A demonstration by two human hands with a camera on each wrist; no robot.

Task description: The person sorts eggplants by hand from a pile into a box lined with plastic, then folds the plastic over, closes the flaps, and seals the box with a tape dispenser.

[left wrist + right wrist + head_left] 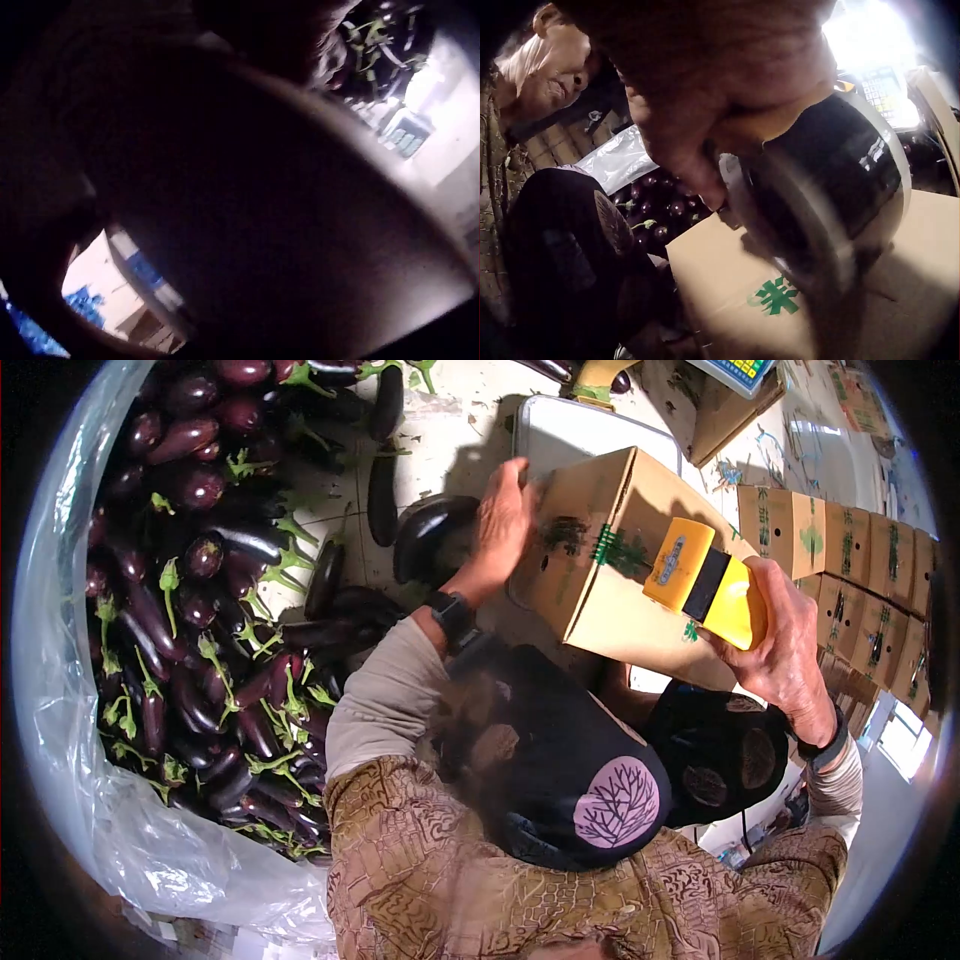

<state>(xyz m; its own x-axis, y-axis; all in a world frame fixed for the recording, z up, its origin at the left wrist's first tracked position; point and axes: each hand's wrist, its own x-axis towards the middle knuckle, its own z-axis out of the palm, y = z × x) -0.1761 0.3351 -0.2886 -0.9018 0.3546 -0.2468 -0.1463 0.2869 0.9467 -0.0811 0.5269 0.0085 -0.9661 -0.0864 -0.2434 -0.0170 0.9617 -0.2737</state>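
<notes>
A tilted cardboard box (590,550) with green print stands between both hands, close to the person's knees. The right hand (785,630) grips a yellow tape dispenser (705,582) against the box's top. In the right wrist view, the dispenser's dark tape roll (840,172) lies over the cardboard, with the right fingers (705,176) curled round the handle. At the box's far left side, the left hand (502,525) presses flat along the cardboard. The left wrist view is mostly filled by a dark, shadowed surface.
A large heap of eggplants (200,610) lies at left beside clear plastic sheeting (70,690). Behind the box is a scale platform (570,435), its keypad display (740,370) at the top. Stacked cartons (870,575) line the right side.
</notes>
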